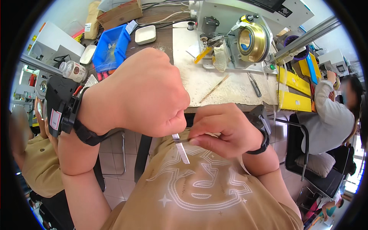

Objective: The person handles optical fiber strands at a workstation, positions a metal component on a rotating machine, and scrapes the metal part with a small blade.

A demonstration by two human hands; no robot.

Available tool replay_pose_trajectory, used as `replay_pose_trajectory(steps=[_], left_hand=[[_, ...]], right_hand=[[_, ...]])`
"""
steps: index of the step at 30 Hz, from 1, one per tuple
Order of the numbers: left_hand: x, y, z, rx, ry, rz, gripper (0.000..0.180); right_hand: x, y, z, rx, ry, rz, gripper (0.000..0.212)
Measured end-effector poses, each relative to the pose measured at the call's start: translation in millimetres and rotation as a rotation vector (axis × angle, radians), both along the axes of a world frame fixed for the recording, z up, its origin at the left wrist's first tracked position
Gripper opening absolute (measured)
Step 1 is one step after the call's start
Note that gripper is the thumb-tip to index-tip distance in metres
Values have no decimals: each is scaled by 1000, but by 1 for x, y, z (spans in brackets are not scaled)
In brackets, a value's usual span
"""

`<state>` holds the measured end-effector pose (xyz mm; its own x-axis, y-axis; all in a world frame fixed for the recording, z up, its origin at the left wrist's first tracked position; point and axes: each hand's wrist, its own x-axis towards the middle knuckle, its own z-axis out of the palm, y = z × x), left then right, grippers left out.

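Note:
In front of my chest, my left hand [142, 92] is closed in a fist. A narrow, pale, segmented strip [183, 153] sticks out below its thumb side. My right hand [226, 130] is just to the right, thumb and forefinger pinched together. From that pinch a thin, dark metallic piece [181, 140] reaches left and crosses the strip near its upper end. The rest of this piece is hidden by my fingers, so its kind is unclear. The strip's upper part is hidden inside my left fist.
On the bench stand a blue bin [111, 50], a white dish [145, 35] and a machine with a brass-coloured ring [251, 43]. Tweezers [254, 85] and a thin stick [214, 89] lie on the worn white mat [237, 90]. A co-worker [333, 115] sits at right, another person [38, 161] at left.

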<state>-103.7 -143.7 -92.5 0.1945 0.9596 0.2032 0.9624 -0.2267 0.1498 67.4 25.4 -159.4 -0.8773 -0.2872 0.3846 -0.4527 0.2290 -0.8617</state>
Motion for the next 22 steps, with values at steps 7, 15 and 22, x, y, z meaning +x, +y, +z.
replay_pose_trajectory(steps=[7, 15, 22], left_hand=[[-3, 0, -3, -18, 5, -1, 19], [-4, 0, -5, -3, -15, -7, 19], [-7, -5, -3, -40, -15, 40, 19]], right_hand=[[-2, -2, -3, 25, 19, -5, 9], [3, -5, -4, 46, 75, 50, 10], [13, -13, -26, 150, 131, 183, 12]])
